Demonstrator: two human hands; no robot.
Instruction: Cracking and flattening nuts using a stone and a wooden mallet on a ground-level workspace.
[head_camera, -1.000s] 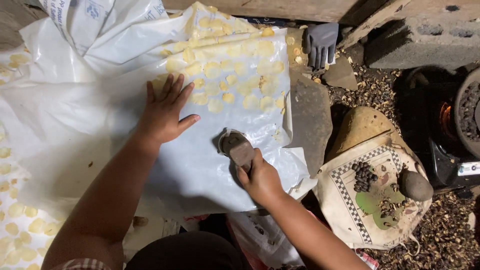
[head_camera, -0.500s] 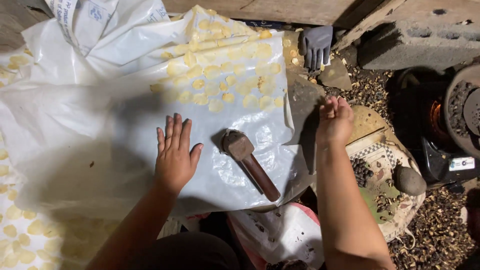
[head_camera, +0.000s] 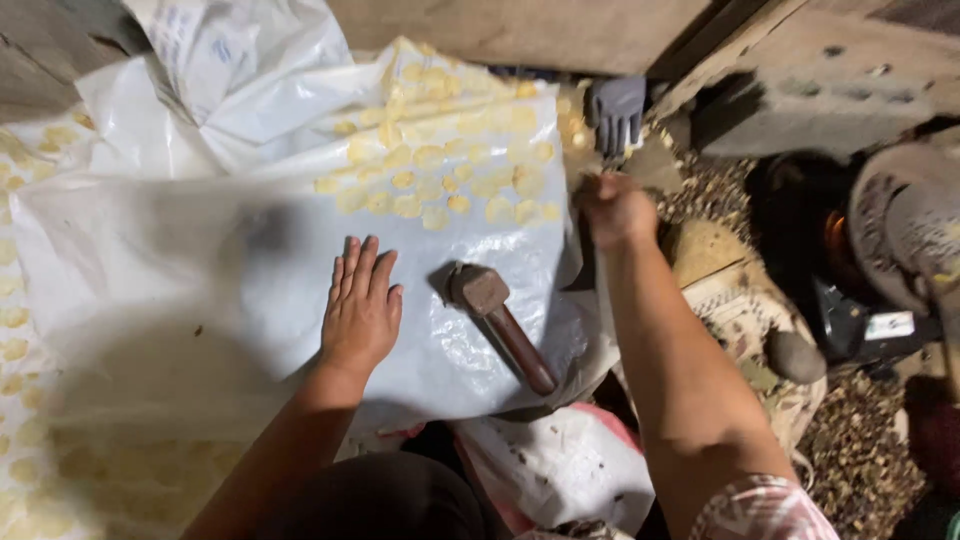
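Left hand (head_camera: 360, 305) flat on the white plastic sheet (head_camera: 200, 290), palm down, fingers extended and close together, holding nothing. Right hand (head_camera: 612, 208) raised over the sheet's right edge, curled into a loose fist, contents not discernible; just below a grey glove (head_camera: 615, 110). Wooden mallet (head_camera: 498, 308) lying free on the sheet between both hands, head near the left thumb, handle pointing down-right; pale yellow flattened discs (head_camera: 450, 170) spread across the sheet's upper part

Open sheet ahead of the left fingers

Bare plastic sheet (head_camera: 200, 270) lies beyond the left hand (head_camera: 360, 310); the mallet (head_camera: 500, 312) blocks just beside its fingertips, yellow discs (head_camera: 440, 185) farther ahead.
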